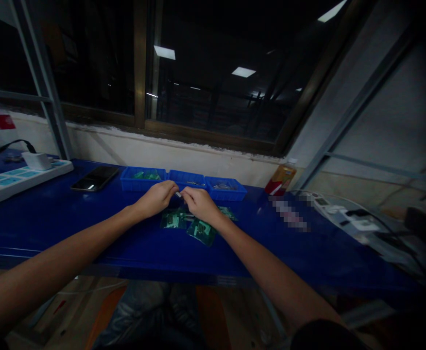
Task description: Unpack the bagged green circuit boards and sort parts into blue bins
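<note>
My left hand point(161, 197) and my right hand point(200, 203) come close together over the blue table, fingers closed in a pinch. Between their fingertips is a small pale piece point(178, 194), too small to name. Below the hands lie flat green-tinted clear packets, one on the left point(174, 218) and one nearer me point(201, 231), with small parts inside. Another packet point(228, 213) shows partly behind my right wrist. Just beyond the hands stand three blue bins: the left bin point(140, 184) holds green packets, the middle bin point(186, 176) and right bin point(226, 194) hold small pieces.
A phone point(95, 178) and a white power strip point(26, 181) with a plugged-in adapter point(37, 160) lie to the left. A drink bottle point(281, 179) stands at the back right, near more white strips and cables point(358, 221). A window wall bounds the table's far side.
</note>
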`<state>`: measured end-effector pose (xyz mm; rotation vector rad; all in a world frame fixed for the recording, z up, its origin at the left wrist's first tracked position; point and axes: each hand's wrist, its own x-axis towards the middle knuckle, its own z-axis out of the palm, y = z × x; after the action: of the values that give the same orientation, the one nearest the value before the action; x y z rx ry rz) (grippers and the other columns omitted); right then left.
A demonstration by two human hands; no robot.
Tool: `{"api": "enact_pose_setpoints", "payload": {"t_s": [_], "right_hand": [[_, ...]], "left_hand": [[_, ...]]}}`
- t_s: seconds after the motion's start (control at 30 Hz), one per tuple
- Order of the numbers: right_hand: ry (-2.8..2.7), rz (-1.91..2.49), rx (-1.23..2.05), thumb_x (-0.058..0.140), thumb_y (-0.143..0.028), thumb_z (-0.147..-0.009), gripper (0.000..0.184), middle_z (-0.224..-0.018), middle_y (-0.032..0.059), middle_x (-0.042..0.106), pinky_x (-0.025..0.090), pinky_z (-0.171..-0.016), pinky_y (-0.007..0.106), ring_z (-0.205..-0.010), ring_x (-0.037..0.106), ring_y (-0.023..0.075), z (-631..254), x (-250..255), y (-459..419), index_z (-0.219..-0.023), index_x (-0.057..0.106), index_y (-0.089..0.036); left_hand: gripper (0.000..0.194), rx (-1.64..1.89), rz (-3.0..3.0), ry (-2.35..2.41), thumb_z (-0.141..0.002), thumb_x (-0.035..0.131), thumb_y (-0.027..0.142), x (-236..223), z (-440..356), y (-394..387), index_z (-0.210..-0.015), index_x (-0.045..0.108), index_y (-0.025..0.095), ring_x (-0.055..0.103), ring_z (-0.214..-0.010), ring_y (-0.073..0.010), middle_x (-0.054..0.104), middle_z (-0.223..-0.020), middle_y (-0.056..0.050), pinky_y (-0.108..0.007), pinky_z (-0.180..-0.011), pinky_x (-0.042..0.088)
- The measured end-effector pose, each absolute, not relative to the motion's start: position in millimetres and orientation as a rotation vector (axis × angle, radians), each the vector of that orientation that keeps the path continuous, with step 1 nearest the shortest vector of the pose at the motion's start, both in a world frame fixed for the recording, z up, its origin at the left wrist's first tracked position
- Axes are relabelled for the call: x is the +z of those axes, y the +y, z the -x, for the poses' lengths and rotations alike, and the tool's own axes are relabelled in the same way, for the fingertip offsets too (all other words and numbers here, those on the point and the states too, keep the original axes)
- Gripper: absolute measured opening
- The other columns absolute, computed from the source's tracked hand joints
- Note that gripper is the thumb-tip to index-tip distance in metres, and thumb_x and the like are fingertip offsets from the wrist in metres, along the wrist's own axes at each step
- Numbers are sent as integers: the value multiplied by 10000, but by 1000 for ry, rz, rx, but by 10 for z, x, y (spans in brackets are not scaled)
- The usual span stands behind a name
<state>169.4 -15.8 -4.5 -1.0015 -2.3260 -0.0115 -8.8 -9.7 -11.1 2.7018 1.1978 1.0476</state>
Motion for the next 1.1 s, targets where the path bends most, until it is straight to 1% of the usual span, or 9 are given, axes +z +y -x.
{"api": "enact_pose_setpoints", "payload": {"t_s": [0.2,0.33,0.5,0.6,0.73,0.83,0.9,1.0,1.1], "right_hand": [[-2360,1077,-233,359,-340,-912,244,-836,52,655,380,-696,268,-795,597,170,-1653,-15,-248,-879,551,-193],[-2431,1234,-353,295,-337,-931,288,-855,86,666,381,-683,286,-802,615,198,-1628,-49,-249,-904,535,-181],[-2408,1300,-273,263,-303,-939,283,-877,87,665,379,-654,264,-811,622,191,-1652,-58,-204,-937,512,-169],[-2379,1281,-193,282,-264,-932,258,-862,83,663,379,-663,255,-804,618,180,-1671,-48,-173,-909,519,-165],[-2317,1148,-68,273,-271,-934,277,-806,53,648,383,-668,247,-756,602,154,-1690,-55,-154,-899,530,-174],[-2247,1063,-32,382,-331,-902,239,-746,15,616,387,-643,247,-686,574,144,-1706,-61,-162,-1051,498,-184],[-2234,1013,-38,474,-319,-858,289,-752,5,602,389,-637,245,-671,556,138,-1713,-57,-171,-1116,471,-188],[-2264,936,-80,477,-269,-853,203,-831,25,604,393,-669,248,-727,550,136,-1714,-47,-171,-1037,525,-198],[-2261,927,-117,426,-284,-881,174,-862,38,603,395,-710,258,-791,548,144,-1739,-39,-117,-936,567,-197]], "left_hand": [[325,1047,-2653,1318,-925,265,281,-114,86,-89,-773,521,152,547,-708,-164,576,-731,-59,-281,-682,405],[323,1042,-2629,1300,-919,293,284,-87,77,-122,-749,532,150,561,-698,-163,592,-721,-57,-279,-673,414],[207,1122,-2586,1107,-873,416,245,-95,76,-118,-970,566,141,587,-777,-163,643,-871,-63,-276,-706,435],[229,1144,-2590,1042,-848,461,232,-121,88,-93,-1036,555,141,579,-749,-153,640,-877,-59,-266,-679,435],[213,1150,-2612,1075,-876,426,264,-101,101,-109,-953,579,137,560,-725,-146,625,-818,-49,-255,-652,408],[274,1121,-2607,1131,-899,372,300,-60,99,-146,-839,581,134,539,-665,-139,596,-721,-33,-247,-613,383],[320,1066,-2606,1149,-908,338,312,-40,91,-163,-773,568,136,524,-631,-136,574,-675,-25,-245,-591,369],[375,971,-2583,1163,-917,288,331,-30,80,-165,-732,551,139,518,-621,-136,564,-660,-23,-250,-600,367],[425,812,-2576,1159,-919,255,380,-39,114,-143,-781,575,137,543,-687,-151,592,-728,-43,-264,-667,387]]}}
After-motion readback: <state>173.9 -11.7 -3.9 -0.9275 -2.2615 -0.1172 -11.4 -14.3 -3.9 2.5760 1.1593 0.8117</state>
